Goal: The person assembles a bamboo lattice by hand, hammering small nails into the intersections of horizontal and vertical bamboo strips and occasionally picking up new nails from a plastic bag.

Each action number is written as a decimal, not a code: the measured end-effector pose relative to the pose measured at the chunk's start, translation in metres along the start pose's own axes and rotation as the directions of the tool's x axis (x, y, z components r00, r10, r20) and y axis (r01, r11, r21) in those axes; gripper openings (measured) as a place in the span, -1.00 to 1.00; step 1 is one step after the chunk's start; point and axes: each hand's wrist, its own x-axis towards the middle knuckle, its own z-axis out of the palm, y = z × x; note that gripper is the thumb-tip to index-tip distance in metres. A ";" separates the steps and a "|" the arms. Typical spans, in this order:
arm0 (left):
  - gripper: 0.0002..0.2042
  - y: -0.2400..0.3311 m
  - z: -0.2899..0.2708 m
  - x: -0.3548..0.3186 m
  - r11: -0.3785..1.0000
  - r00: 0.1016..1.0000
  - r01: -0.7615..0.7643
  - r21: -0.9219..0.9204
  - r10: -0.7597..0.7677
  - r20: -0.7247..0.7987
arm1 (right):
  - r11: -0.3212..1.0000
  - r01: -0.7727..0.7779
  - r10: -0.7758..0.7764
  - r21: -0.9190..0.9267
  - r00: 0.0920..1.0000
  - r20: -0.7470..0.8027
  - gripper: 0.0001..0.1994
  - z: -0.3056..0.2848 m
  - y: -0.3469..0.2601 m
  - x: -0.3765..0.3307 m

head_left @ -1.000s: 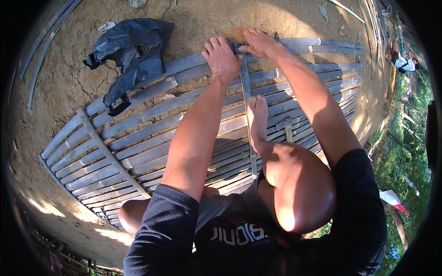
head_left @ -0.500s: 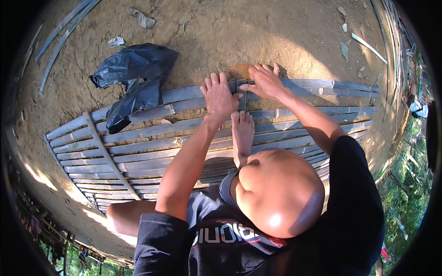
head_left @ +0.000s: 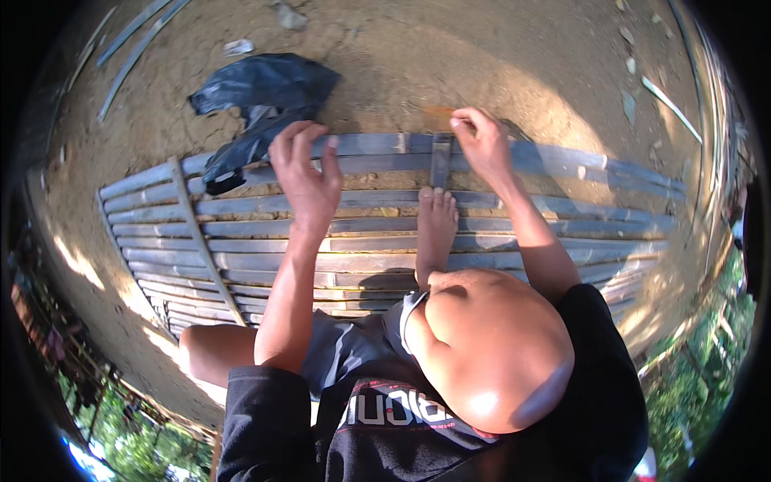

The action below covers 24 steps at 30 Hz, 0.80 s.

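A panel of split bamboo slats (head_left: 365,218) lies on the earth before me. My left hand (head_left: 307,177) hovers over its far slats beside a crumpled black plastic bag (head_left: 269,84). The left fingers are loosely bent, the thumb stands apart, and nothing is in them. My right hand (head_left: 486,149) is above the far slat, right of a short dark cross strip (head_left: 441,161). Its thumb and fingertips are pinched together; whatever they hold is too small to tell. A blurred orange thing (head_left: 438,110) shows by those fingertips. My bare foot (head_left: 437,225) presses on the panel near the strip's near end.
A longer cross strip (head_left: 197,229) crosses the slats at the left. Loose strips (head_left: 143,56) lie on the ground at the far left. A pale stick (head_left: 671,108) and a bundle of long thin strips (head_left: 717,104) lie at the right. My bent knee (head_left: 494,345) fills the near middle.
My left hand has lifted off the cross strip and moved left toward the black bag. My right hand has come away from the strip's end, its fingers now pinched. The whole view has shifted slightly.
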 end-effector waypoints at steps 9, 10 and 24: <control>-0.74 -0.082 -0.032 0.000 0.994 0.910 0.109 -0.015 -0.093 0.404 | 0.832 0.455 -0.542 0.318 0.540 0.645 -0.66 0.116 -0.164 0.087; -0.76 -0.079 -0.026 0.003 0.981 0.897 0.191 -0.014 -0.169 0.409 | 0.848 0.483 -0.505 0.221 0.606 0.615 -0.59 0.140 -0.157 0.099; -0.78 -0.094 0.032 0.075 0.790 0.798 0.595 0.150 -0.603 0.011 | 0.807 -0.304 0.010 0.506 0.864 0.503 -0.65 0.074 -0.096 0.067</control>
